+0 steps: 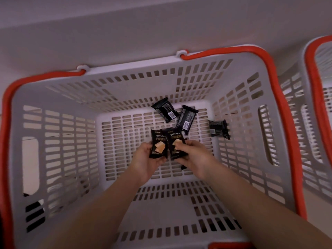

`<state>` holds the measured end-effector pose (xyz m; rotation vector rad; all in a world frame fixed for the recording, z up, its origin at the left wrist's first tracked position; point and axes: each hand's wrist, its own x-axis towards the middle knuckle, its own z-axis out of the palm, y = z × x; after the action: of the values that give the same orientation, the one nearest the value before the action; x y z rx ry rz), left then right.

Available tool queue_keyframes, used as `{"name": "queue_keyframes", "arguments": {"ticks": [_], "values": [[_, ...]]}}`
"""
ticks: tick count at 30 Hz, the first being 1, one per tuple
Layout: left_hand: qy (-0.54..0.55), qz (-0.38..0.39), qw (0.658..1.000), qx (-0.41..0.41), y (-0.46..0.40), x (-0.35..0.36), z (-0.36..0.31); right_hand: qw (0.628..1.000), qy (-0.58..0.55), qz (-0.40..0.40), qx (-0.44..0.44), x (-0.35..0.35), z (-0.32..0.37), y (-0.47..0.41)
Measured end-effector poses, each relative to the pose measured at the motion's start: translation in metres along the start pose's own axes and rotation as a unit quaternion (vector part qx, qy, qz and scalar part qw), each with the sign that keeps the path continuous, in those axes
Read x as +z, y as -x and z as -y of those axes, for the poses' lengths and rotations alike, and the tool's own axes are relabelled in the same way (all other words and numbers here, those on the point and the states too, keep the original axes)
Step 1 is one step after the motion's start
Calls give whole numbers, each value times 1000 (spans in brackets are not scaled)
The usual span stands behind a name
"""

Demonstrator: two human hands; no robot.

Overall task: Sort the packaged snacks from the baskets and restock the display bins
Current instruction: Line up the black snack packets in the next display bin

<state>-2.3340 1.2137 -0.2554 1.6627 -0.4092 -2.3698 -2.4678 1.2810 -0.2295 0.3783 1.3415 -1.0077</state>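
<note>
**Snack packets gathered in both hands over a near-empty basket**

Snack packets in black wrappers are the objects being sorted. Two are held face up above the basket floor, side by side with their inner edges touching or slightly overlapping. The left packet (158, 145) is pinched by the left hand (145, 160), thumb on its lower front and fingers curled behind. The right packet (177, 144) is pinched the same way by the right hand (195, 157), thumb on its printed face. Holding both with labels upward probably lets the person confirm that the two are the same product before they go to one bin.

Each front reads "DRYCAKE" in pale capitals above gold Chinese characters that are too blurred to read reliably, with a picture of a pale layered cake slice below.

Three more packets lie loose on the floor toward the far right corner: a back-up packet (165, 110) showing small white print and a barcode, a second back-up packet (186, 119) just beside it, also barcoded, and a blurred packet (219, 129) against the right wall. Their text is illegible.

All sit inside a grey slotted basket (59, 141) with red handles (280, 105) folded down along the rim. A second basket (316, 72) of the same kind stands just to the right. No display bin is visible, so restocking appears not yet begun for these items.
</note>
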Motion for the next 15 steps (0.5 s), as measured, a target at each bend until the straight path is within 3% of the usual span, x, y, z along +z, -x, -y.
{"name": "queue_keyframes", "arguments": {"ticks": [3, 6, 9, 11, 13, 15], "values": [[-104, -4, 994, 24, -1, 8, 3, 997, 66, -23, -16, 2, -6, -5], [-207, -23, 977, 51, -1, 7, 5, 955, 270, -35, -114, 3, -6, -8], [-293, -58, 950, 93, -2, -2, 6, 856, 469, -62, -208, -4, -4, -12], [-357, -104, 920, 121, -2, -9, 4, 758, 592, -135, -239, -12, -5, -18], [-419, -139, 886, 141, -3, -18, 1, 687, 676, -173, -201, -18, -9, -21], [-468, -153, 856, 157, -2, -27, -3, 660, 718, -166, -146, -23, -13, -24]]}}
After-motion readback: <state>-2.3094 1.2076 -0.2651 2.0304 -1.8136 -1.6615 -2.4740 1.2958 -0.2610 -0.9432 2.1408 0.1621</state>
